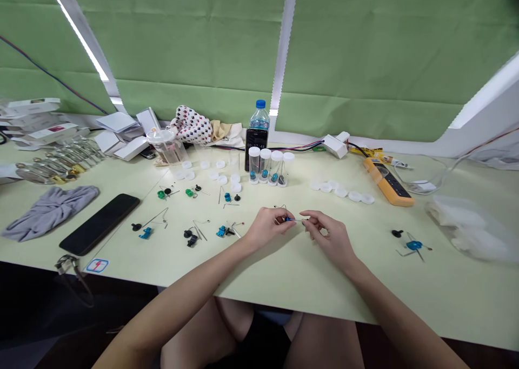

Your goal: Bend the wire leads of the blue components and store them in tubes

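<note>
My left hand [265, 228] pinches a small blue part [288, 219] above the middle of the table. Bent thin wire shows just over those fingers. From the blue part a thin metal rod [297, 220] reaches across to my right hand [329, 235], whose thumb and fingertips close on its far end. A tiny dark piece may be at that tip, too small to make out. Left of my hands lie a blue part [221, 231] and a dark part [192, 241] with loose pins. Another blue part [414, 245] with wires and a black knob [397, 233] sit off to the right.
Capped clear vials [265, 167] stand before a phone [256, 142] and a water bottle [260, 114]. White caps [341, 192] lie behind my right hand. At right are an orange meter [387, 180] and a plastic bag [466, 228]; at left, a black phone [99, 224] and a grey cloth [51, 212].
</note>
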The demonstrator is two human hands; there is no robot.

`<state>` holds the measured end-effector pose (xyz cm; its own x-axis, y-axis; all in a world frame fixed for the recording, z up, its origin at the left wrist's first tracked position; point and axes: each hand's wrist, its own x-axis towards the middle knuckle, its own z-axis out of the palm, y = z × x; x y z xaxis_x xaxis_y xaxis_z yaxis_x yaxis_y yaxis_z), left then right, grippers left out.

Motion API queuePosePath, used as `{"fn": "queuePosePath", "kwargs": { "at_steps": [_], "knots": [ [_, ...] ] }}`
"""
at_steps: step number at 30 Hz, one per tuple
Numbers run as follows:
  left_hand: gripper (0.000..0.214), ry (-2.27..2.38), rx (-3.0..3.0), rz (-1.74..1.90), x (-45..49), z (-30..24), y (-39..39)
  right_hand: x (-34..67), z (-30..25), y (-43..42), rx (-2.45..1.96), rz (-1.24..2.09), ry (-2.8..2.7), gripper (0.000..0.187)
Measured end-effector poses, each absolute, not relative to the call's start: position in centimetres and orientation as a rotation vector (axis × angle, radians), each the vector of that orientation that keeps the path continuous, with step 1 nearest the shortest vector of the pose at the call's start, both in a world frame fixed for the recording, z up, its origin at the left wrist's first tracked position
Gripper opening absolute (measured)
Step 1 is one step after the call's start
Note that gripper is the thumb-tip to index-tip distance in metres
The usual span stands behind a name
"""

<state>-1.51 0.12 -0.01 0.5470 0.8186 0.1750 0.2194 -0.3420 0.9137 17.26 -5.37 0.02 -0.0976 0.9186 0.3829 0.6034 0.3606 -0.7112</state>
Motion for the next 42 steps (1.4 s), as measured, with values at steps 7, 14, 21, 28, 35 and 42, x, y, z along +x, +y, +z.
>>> {"fn": "queuePosePath", "kwargs": {
  "at_steps": [7,14,21,28,35,42],
  "knots": [
    [0.023,0.872,1.852,0.822,-1.5,0.2,0.0,17.2,-0.2,-5.3,-1.363,0.556,-1.766,0.023],
    [0.024,0.839,1.648,0.858,-1.7,0.4,0.5,17.5,-0.4,-5.1,-1.169,0.462,-1.94,0.029],
    [0.024,0.84,1.762,0.81,-1.6,-0.1,0.3,17.9,-0.6,-5.3,-1.19,0.447,-1.929,0.026],
    [0.027,0.853,1.893,0.736,-1.6,0.0,0.2,17.7,0.3,-5.2,-1.253,0.351,-1.862,0.025],
    [0.024,0.799,2.029,0.705,-1.6,0.2,0.0,17.6,0.1,-5.1,-1.321,0.706,-1.587,0.026],
    [0.022,0.905,2.004,0.743,-1.6,0.6,0.0,17.4,-0.2,-5.2,-1.315,0.548,-1.729,0.027]
  ]
}}
